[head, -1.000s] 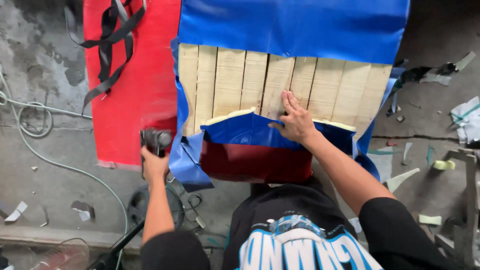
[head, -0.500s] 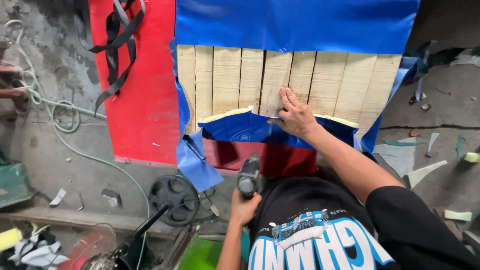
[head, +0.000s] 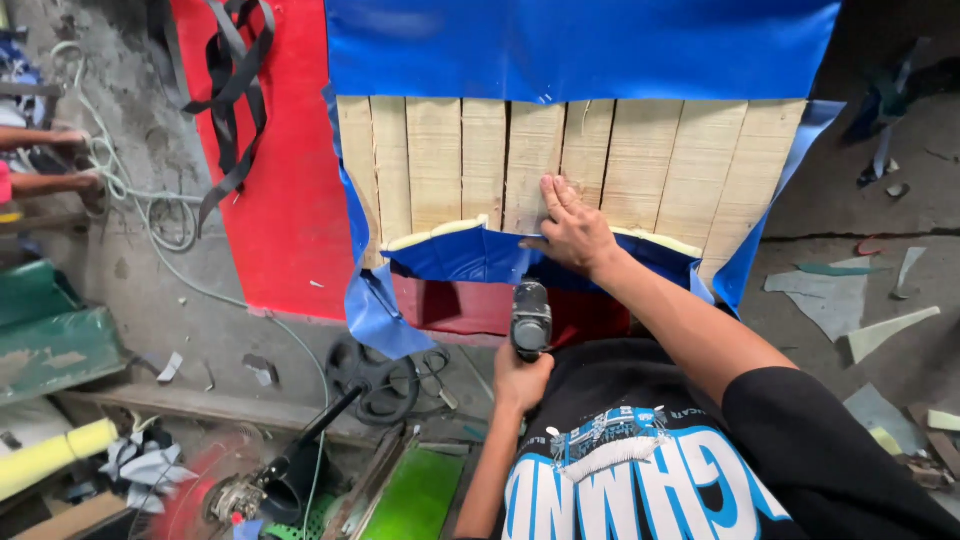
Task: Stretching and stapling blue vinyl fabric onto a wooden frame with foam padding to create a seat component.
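Concrete floor, littered with scraps, surrounds the wooden slat panel [head: 570, 165]. Nearest, below its lower edge, the left hand [head: 520, 375] grips a staple gun [head: 531, 320]. The right hand [head: 572, 228] lies flat, pinning the folded blue vinyl [head: 460, 255] there; a misfire could catch those fingers.
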